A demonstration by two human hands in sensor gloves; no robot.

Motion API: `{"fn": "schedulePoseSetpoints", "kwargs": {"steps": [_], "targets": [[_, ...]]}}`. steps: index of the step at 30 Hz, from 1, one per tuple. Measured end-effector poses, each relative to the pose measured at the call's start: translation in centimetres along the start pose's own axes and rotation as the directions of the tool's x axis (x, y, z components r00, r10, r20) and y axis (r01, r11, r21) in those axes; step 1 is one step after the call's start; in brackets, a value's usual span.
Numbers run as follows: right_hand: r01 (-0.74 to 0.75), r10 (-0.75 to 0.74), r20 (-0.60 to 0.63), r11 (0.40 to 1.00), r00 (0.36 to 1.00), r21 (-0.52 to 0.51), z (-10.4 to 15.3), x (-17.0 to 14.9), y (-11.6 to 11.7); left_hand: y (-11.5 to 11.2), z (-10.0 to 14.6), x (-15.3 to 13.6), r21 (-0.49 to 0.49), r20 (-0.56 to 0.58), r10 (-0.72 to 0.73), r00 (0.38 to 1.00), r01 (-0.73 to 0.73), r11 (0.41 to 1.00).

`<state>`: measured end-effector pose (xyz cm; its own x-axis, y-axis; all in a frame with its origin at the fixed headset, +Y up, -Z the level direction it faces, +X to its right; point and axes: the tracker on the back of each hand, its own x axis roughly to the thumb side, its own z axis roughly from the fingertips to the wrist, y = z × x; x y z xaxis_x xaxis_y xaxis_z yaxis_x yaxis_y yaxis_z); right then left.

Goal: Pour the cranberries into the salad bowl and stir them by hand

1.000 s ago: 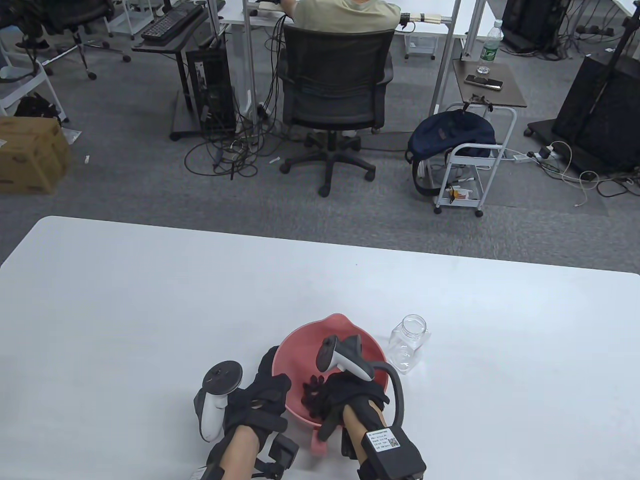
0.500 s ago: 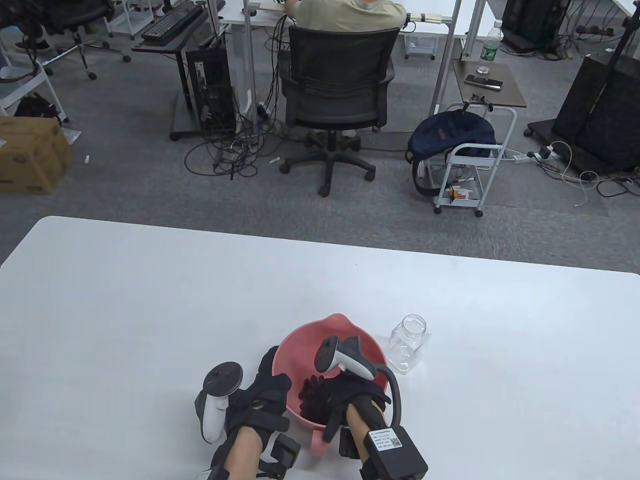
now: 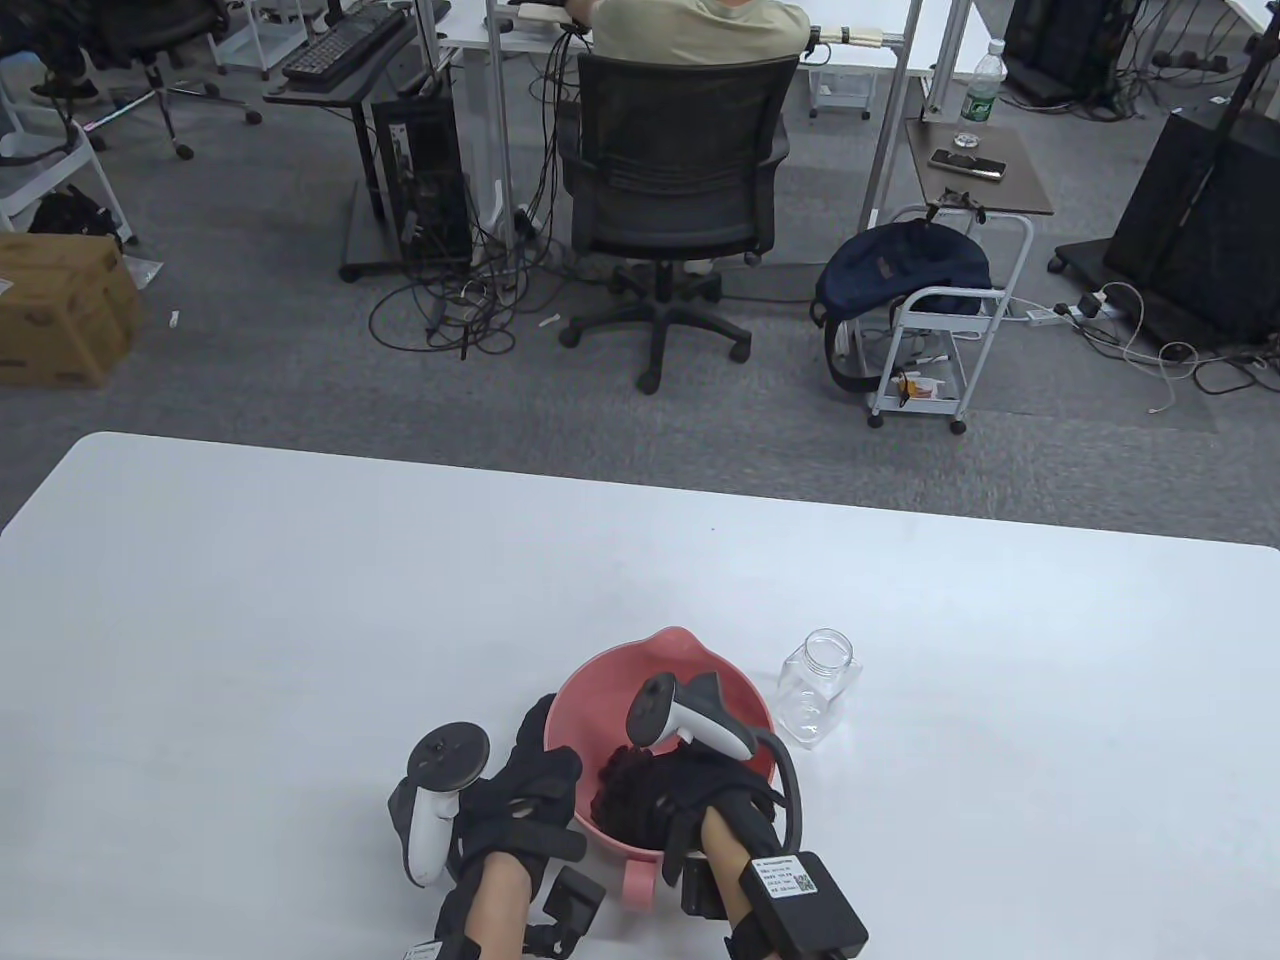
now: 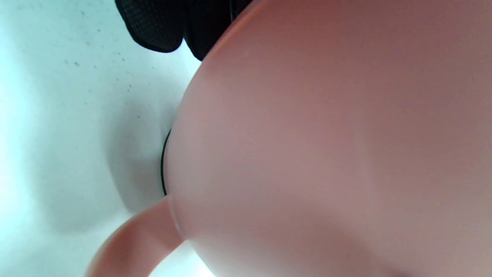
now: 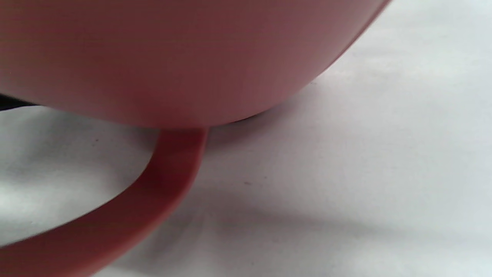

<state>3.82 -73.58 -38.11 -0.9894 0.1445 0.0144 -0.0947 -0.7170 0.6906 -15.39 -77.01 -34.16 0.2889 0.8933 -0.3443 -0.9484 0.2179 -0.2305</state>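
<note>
A pink salad bowl (image 3: pixel 690 655) with a loop handle (image 3: pixel 640 885) stands near the table's front edge. My left hand (image 3: pixel 530 770) grips its left rim, and black fingers (image 4: pixel 161 23) lie against the outer wall (image 4: pixel 326 146). My right hand (image 3: pixel 640 790) is inside the bowl. Its fingers curl down into the dark cranberries (image 3: pixel 612 790), most of which it hides. The right wrist view shows only the bowl's underside (image 5: pixel 173 57) and its handle (image 5: pixel 161 184) on the white table. An empty clear jar (image 3: pixel 818 685) stands upright just right of the bowl.
The white table (image 3: pixel 300 620) stretches wide to the left, right and far side. Beyond its far edge a person sits in an office chair (image 3: pixel 668 160) at a desk. A white cart (image 3: pixel 940 330) with a dark backpack and a cardboard box (image 3: pixel 60 310) are on the floor.
My right hand has shifted slightly left and nearer inside the bowl, its fingers curling deeper into the cranberries. The left hand, bowl and jar have stayed put.
</note>
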Motion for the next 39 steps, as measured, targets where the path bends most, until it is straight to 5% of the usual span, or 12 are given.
{"fn": "schedulePoseSetpoints", "kwargs": {"steps": [23,39], "targets": [[0.067,-0.068,-0.049,0.998,0.997,-0.021,-0.24,-0.45,0.13,0.00,0.11,-0.06,0.008,-0.017,0.010,1.000,-0.010,1.000],[-0.025,0.015,-0.125,0.997,0.992,-0.079,-0.26,-0.66,-0.14,-0.02,0.09,-0.04,0.003,-0.017,0.015,1.000,-0.015,1.000]]}}
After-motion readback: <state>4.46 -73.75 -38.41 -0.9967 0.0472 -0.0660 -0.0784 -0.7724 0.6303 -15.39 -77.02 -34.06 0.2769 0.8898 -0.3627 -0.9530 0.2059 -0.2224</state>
